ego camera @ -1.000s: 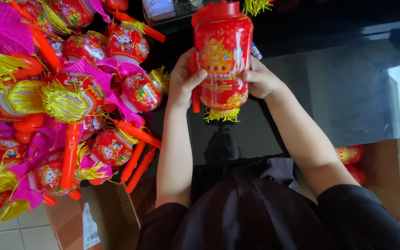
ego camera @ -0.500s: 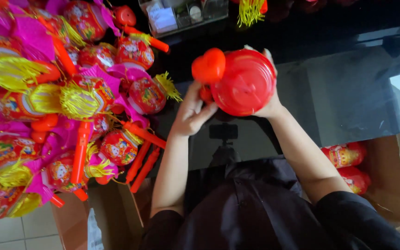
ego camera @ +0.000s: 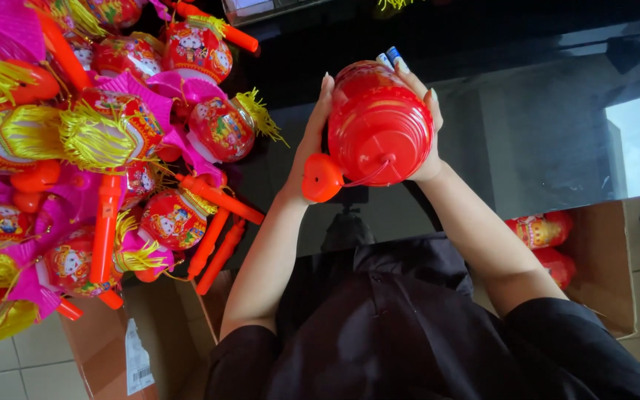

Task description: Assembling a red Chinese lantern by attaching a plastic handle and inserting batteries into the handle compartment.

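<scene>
In the head view, a red plastic toy lantern [ego camera: 379,126] is held up between both hands over a dark glossy tabletop [ego camera: 527,126]. It is drum-shaped with a ribbed round end cap facing the camera, so its long axis runs away from the viewer toward the table; a small orange heart-shaped piece [ego camera: 322,178] hangs from the cap by a thin cord. The left hand [ego camera: 311,152] presses flat against one side and the right hand [ego camera: 425,111] wraps the other, fingers spread. A heap of similar lanterns [ego camera: 112,148] lies alongside.
</scene>
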